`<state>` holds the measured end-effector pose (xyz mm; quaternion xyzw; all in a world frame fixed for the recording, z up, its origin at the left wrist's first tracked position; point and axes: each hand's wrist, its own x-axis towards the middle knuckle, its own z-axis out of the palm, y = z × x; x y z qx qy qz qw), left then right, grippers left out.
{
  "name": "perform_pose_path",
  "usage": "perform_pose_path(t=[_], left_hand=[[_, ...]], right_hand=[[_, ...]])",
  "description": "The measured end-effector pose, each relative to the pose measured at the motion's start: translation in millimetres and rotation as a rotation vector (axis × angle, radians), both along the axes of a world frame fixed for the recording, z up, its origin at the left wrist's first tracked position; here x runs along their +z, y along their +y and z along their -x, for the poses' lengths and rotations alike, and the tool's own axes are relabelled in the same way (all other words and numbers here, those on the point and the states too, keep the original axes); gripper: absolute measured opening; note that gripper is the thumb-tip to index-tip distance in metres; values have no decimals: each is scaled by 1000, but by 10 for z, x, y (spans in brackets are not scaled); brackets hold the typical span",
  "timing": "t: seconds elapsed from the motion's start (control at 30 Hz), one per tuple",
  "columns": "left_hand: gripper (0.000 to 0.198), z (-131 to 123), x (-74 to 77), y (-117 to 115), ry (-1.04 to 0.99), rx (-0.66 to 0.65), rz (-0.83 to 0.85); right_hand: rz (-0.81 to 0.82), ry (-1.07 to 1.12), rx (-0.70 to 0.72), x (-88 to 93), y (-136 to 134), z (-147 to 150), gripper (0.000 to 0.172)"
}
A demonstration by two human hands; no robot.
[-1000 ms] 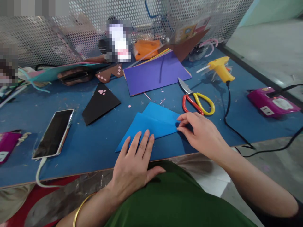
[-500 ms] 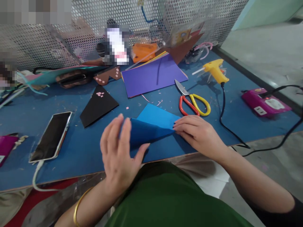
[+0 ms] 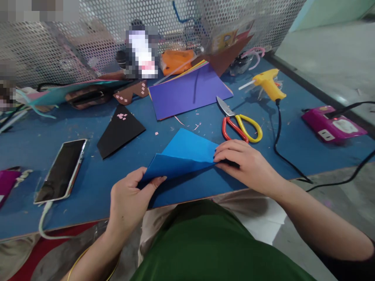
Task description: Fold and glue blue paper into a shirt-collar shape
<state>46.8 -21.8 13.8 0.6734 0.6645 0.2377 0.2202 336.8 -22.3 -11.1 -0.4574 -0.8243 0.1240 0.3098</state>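
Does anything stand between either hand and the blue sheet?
Nothing visible does. The left hand holds the left end of the blue sheet, and the right hand its right end. The scissors lie beyond the right hand, not between.

No readable text. Pale patch [image 3: 345, 125] on magenta box [image 3: 318, 121] near right edge of bench [image 3: 96, 183]: too small to read. Yellow print [image 3: 225, 40] on packet [image 3: 213, 45], back edge: too blurred.
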Motion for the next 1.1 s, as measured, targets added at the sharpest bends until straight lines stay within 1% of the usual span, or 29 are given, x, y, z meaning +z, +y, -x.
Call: perform_pose_path(t=[0.17, 0.27, 0.43, 0.5, 0.63, 0.8, 0.9, 0.97, 1.1], left_hand=[[29, 46, 31, 32, -42, 33, 49], [29, 81, 22, 41, -51, 36, 56], [30, 102, -3, 32, -38, 24, 73], [30, 105, -7, 30, -30, 28, 69], [30, 130, -15, 39, -52, 25, 62], [31, 152, -13, 45, -46, 22, 62], [30, 138, 0, 28, -21, 24, 50], [31, 128, 1, 14, 0, 24, 42], [37, 132, -41, 6, 55, 46, 6]], right_hand=[[-66, -27, 22, -1, 31, 32, 11], [-94, -31, 8, -2, 49, 63, 13], [-90, -135, -27, -3, 53, 95, 23], [-71, -162, -22, -1, 55, 97, 21], [-67, -137, -13, 3, 76, 90, 10], [-105, -89, 3, -3, 95, 108, 16], [-114, -98, -31, -1, 85, 137, 20], [-70, -117, -62, 8, 83, 153, 21], [136, -78, -97, 42, 112, 161, 18]])
